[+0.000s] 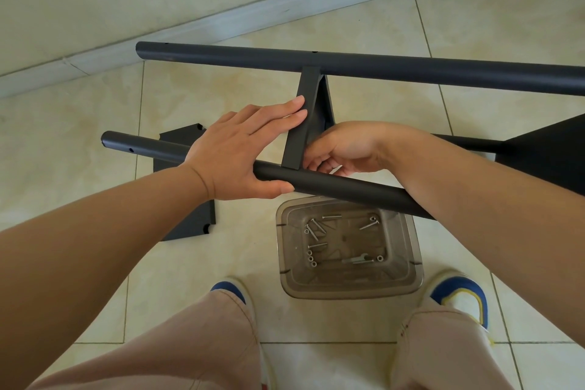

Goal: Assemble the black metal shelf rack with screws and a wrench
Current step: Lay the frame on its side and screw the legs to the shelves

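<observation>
Two black steel tubes (348,64) and a flat crossbar (299,133) hover above the floor at twelve o'clock from the screw tub (348,250). Your left hand (235,149) lies straight-fingered on the near tube (342,185); right hand (345,149) fingers curl beneath the joint, contents unclear. Stiff, smooth, likely slippery; grasp tubes beside the joint

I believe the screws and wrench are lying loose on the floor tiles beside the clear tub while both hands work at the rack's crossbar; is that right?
Not quite: the head view shows the screws and wrench lying inside the clear tub, not on the tiles. The rest holds: the left hand and right hand are both at the crossbar.
</observation>
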